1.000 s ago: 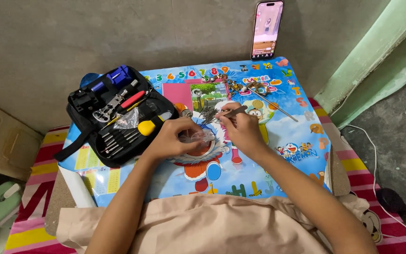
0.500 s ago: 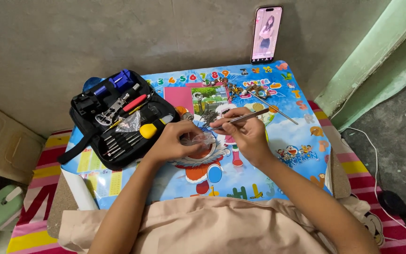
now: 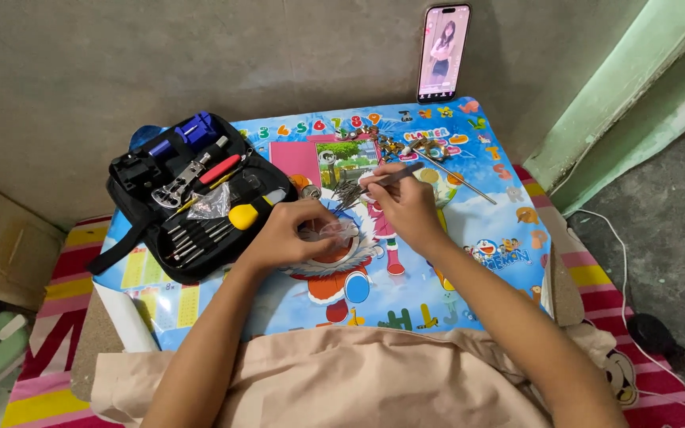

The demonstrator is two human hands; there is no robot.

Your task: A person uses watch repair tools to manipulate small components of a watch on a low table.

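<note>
The left hand point(image 3: 291, 234) rests on the desk point(image 3: 453, 277), its fingers curled around a small clear plastic bag point(image 3: 336, 231) and pinching it against the colourful cartoon mat. The right hand point(image 3: 406, 208) is closed on thin tweezers point(image 3: 394, 177), held like a pen, with the tips pointing left toward a small heap of thin metal pins point(image 3: 348, 192) just above the bag. The two hands sit close together near the middle of the desk.

To the left lies an open black tool case point(image 3: 192, 202), partly over the desk's edge, with a row of small screwdrivers, a red-handled tool, a yellow-handled tool point(image 3: 249, 212) and a blue block point(image 3: 190, 129) inside. Beyond the hands, near the far edge, lies a scatter of small metal parts point(image 3: 394, 144), and a long thin rod point(image 3: 460, 179) lies just right of the right hand. A phone point(image 3: 442, 52) stands upright against the wall, its screen lit.
</note>
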